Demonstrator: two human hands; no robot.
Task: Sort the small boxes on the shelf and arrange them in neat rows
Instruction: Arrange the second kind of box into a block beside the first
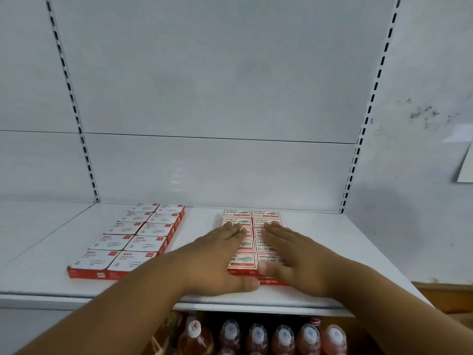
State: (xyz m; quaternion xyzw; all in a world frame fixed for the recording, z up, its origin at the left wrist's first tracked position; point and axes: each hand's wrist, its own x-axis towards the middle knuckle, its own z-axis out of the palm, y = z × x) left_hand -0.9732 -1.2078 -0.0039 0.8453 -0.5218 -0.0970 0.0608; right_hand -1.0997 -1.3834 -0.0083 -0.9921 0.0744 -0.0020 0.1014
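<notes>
The staple boxes (252, 228) are small, cream on top with red print and red sides, and they lie in two neat columns on the white shelf (345, 252). The left hand (217, 254) and the right hand (294, 252) press flat on them, fingers straight and together. Left of these boxes lies a second block, the white paper clip boxes (135, 239). Under the shelf stand bottles (281, 339).

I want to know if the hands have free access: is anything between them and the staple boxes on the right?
Nothing visible. The left hand and right hand lie flat, fingers straight, directly on the staple boxes. The paper clip boxes sit apart to the left.
</notes>
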